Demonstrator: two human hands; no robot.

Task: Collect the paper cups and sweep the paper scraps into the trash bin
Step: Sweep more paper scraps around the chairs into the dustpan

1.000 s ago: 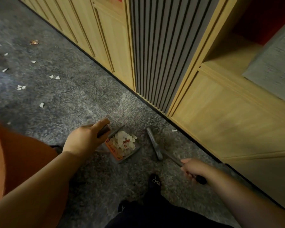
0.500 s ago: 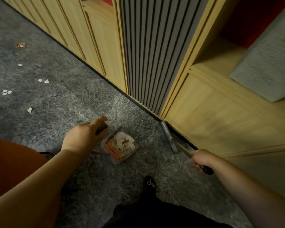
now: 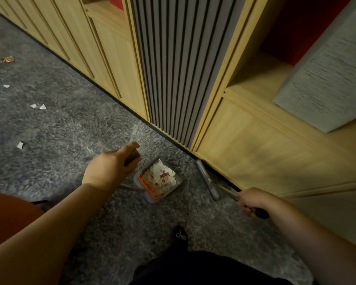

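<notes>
Beside the wooden cabinet (image 3: 255,140), the right hand (image 3: 253,200) grips a broom (image 3: 209,182), the left hand (image 3: 109,167) clutches a full dustpan (image 3: 158,179) — tilting risks spilling scraps.

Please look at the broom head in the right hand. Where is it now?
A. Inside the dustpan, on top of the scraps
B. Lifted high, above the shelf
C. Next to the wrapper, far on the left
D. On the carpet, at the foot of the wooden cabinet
D: the broom head lies on the carpet against the base of the wooden cabinet, apart from the dustpan to its left.
</notes>
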